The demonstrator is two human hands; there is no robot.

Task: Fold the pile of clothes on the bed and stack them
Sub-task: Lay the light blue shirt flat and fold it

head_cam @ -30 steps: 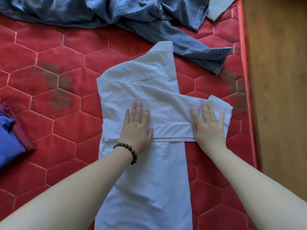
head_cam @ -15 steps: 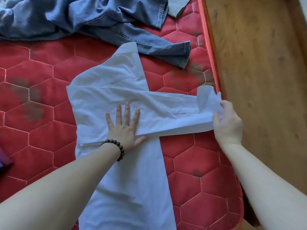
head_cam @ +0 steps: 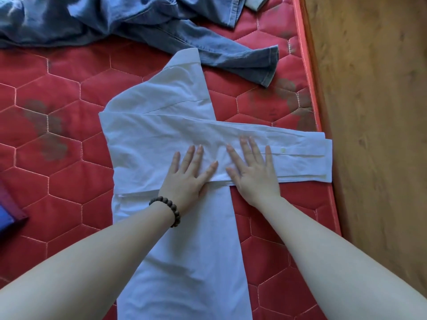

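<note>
We have both hands flat, fingers straight and spread, pressing on the white cotton button-up shirt [head_cam: 161,139] with nothing gripped. Our left hand [head_cam: 188,175] lies on the shirt's body, its thumb along the lower edge of the folded-over white sleeve [head_cam: 298,158]; a dark wooden bead bracelet [head_cam: 169,210] circles that wrist. Our right hand [head_cam: 253,170] rests just beside it, thumbs nearly touching, with its palm over the sleeve's lower edge and its fingers on the sleeve cloth.

The sleeve runs crosswise to our right, its buttoned cuff reaching the edge of the bed (one pale button shows near the cuff). The shirt lies back-up in the middle of the red hexagon-quilted mattress [head_cam: 57,158], collar pointing away from us, its long tail running down between our forearms.

Beyond the collar a rumpled blue denim garment [head_cam: 143,21] sprawls across the far part of the bed, one of its cuffs lying just past the shirt's collar. At the left edge of the view we see a corner of folded blue and maroon cloth [head_cam: 9,213]. To the right of the mattress runs a brown wooden floor [head_cam: 374,112].
</note>
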